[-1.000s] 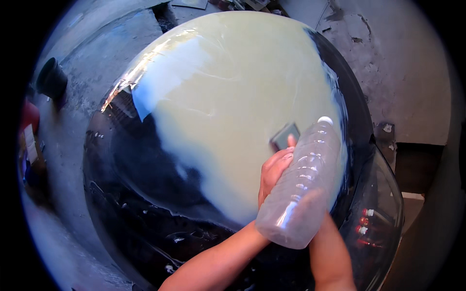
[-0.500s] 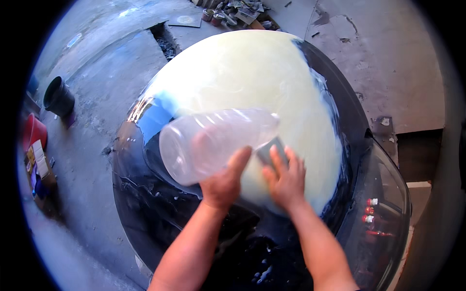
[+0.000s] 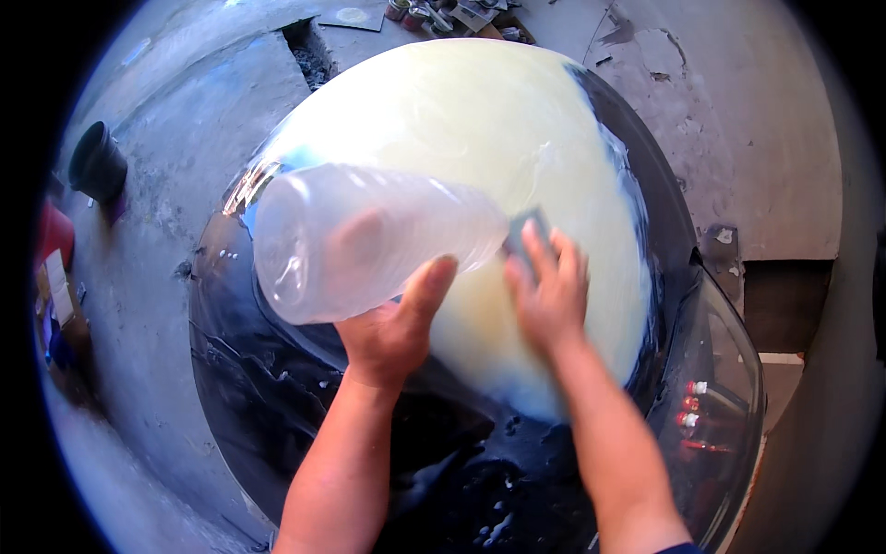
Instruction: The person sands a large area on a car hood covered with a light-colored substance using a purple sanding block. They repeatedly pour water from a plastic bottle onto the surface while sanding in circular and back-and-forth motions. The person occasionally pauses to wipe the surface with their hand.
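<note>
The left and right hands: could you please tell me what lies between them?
In the head view, a bare stretch of the curved panel's pale yellow surface shows between the left hand and right hand.

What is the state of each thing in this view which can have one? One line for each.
Bottle: tipped sideways, held in left hand.
Pad: held in right hand, blurred.
Panel: pale in the middle, dark around, apparently wet.
Bucket: on the floor, seemingly upright.

Bare L hand gripping, thumb angled up-R; bare R hand fwd, fingers extended; bare forearms apart.
</note>
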{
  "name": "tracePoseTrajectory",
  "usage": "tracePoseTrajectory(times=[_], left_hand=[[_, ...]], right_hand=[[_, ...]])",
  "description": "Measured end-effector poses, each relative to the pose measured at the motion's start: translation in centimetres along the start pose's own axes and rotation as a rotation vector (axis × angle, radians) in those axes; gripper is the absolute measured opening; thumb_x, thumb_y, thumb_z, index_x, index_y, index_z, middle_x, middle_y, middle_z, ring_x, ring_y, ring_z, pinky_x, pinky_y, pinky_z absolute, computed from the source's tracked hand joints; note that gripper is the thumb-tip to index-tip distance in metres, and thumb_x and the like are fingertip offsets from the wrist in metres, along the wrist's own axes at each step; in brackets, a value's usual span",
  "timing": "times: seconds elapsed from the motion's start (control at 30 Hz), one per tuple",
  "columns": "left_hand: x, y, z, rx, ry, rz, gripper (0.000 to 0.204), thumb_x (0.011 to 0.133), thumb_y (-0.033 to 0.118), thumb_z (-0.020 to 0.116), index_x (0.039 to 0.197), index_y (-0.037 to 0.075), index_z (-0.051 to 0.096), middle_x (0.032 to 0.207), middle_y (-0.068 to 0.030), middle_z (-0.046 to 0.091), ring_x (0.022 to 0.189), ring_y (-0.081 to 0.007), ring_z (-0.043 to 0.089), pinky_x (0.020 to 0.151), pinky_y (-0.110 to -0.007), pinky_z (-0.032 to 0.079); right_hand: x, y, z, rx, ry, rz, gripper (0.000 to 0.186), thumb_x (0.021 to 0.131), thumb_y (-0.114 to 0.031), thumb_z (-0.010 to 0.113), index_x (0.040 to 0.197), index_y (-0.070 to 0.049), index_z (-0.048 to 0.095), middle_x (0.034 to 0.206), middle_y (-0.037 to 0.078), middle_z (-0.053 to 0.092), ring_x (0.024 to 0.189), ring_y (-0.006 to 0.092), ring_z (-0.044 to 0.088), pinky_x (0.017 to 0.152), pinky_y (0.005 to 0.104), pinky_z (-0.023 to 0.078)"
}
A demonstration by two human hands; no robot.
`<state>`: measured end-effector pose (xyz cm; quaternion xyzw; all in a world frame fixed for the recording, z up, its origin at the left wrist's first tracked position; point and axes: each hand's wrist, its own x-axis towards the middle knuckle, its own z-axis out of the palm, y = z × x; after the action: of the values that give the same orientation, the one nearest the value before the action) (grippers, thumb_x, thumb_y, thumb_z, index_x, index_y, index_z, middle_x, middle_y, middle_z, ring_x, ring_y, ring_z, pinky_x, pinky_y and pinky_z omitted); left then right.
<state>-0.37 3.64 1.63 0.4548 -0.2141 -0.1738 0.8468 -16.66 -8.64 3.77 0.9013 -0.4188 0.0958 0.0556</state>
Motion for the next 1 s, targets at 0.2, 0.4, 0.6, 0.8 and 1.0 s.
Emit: tracePoseTrajectory(times=[0.2,0.4,0.6,0.8,1.0], left_hand=[[0.9,0.8,-1.4,0.104,-0.012,0.033,0.052,0.088,0.031,0.070,0.123,0.000,0.050,0.111,-0.0098,0.059,0.102,-0.0186,0.056,0.093,-0.032,0.042],[1.2,0.3,0.6,-0.043,-0.028,0.004,0.052,0.083,0.019,0.077,0.121,-0.001,0.049,0.108,-0.0096,0.059,0.099,-0.0178,0.056,0.090,-0.032,0.045],[1.7,-0.3,-1.8,0.026,0.077,0.025,0.052,0.084,0.022,0.077,0.121,-0.001,0.049,0.108,-0.0096,0.059,0.099,-0.0178,0.056,0.091,-0.032,0.044],[2.1,0.0,-2.1,0.058,0.128,0.102,0.050,0.085,0.025,0.076,0.119,-0.001,0.051,0.105,-0.0090,0.060,0.099,-0.0170,0.056,0.091,-0.032,0.044],[2.4,0.3,-0.7,-0.012,0.095,0.056,0.045,0.087,0.022,0.074,0.118,-0.002,0.052,0.105,-0.0088,0.060,0.097,-0.0166,0.056,0.090,-0.030,0.043]], right_hand=[[-2.1,-2.7,-1.0,-0.021,-0.033,-0.120,0.054,0.083,-0.037,0.068,0.134,-0.023,0.057,0.129,0.018,0.049,0.111,0.0375,0.049,0.093,0.0478,0.042],[12.0,3.2,1.6,-0.119,0.016,0.252,0.050,0.091,-0.043,0.055,0.137,-0.022,0.053,0.134,0.017,0.045,0.119,0.0355,0.043,0.099,0.0486,0.037],[-3.6,-4.3,-1.4,0.016,-0.064,-0.097,0.052,0.085,-0.036,0.066,0.135,-0.022,0.056,0.130,0.019,0.047,0.111,0.0369,0.047,0.093,0.0482,0.040],[1.9,-3.8,0.7,0.019,0.027,-0.052,0.048,0.086,-0.033,0.066,0.131,-0.020,0.058,0.126,0.019,0.049,0.109,0.0375,0.048,0.091,0.0491,0.041],[8.6,-0.8,1.7,-0.032,0.060,0.063,0.049,0.089,-0.036,0.062,0.134,-0.019,0.055,0.129,0.019,0.047,0.116,0.0370,0.044,0.096,0.0484,0.038]])
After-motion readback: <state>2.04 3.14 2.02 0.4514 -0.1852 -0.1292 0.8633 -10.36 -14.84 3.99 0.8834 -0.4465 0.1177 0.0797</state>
